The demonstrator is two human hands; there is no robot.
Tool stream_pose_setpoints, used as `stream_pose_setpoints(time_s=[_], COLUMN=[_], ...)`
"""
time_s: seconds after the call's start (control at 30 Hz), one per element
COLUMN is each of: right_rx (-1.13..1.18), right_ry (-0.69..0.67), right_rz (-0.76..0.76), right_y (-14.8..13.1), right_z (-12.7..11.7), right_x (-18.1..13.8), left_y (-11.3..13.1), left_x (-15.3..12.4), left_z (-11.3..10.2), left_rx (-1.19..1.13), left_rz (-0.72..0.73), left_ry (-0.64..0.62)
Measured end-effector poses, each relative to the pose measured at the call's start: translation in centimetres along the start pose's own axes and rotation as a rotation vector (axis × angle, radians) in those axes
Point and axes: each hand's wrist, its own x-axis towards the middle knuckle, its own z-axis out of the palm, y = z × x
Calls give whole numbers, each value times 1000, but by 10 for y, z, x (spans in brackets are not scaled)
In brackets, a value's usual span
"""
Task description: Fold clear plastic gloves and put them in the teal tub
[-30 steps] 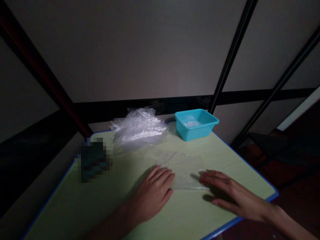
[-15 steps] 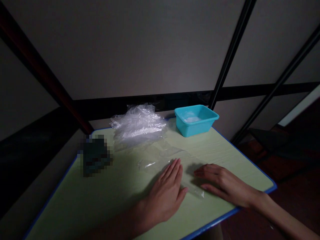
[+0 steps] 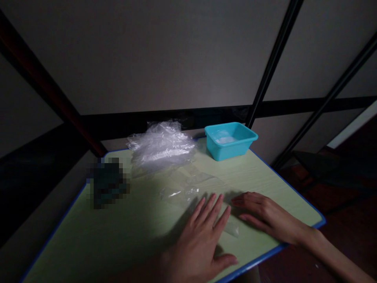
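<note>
A clear plastic bag point(image 3: 203, 179) lies flat on the green table, and one end of it shows between my hands. Over its near part is my left hand point(image 3: 203, 232), palm down with the fingers spread and holding nothing. My right hand point(image 3: 259, 212) rests on the table to the right of the bag, its fingers loosely bent and apart, with nothing visible in them. Behind the bag sits a heap of clear plastic bags point(image 3: 163, 145), crinkled and shiny. What lies under my left palm is hidden.
At the back right stands a turquoise plastic basin point(image 3: 231, 143) with something whitish inside. A dark pixelated object point(image 3: 108, 184) is at the table's left edge. The blue-edged table point(image 3: 118, 243) meets a panelled wall point(image 3: 176, 59) at the back.
My left hand has moved nearer and slightly right, and its fingers and thumb have spread from being close together. My right hand has hardly moved.
</note>
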Motion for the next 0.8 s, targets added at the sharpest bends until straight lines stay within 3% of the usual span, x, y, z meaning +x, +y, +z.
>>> stream_pose_setpoints(time_s=[0.27, 0.47, 0.63, 0.8], right_rx=[9, 12, -16, -14], right_ry=[-2, -25, -127, -247], right_rz=[1, 7, -84, -198], right_y=[2, -1, -12, -16], right_z=[-1, -2, 0, 14], right_x=[-3, -3, -5, -10], left_y=[6, 1, -9, -20], left_x=[-3, -4, -8, -15], left_z=[2, 3, -1, 6], left_rx=[-45, -20, 23, 66], left_rz=[49, 41, -31, -37], left_ry=[-77, -32, 46, 24])
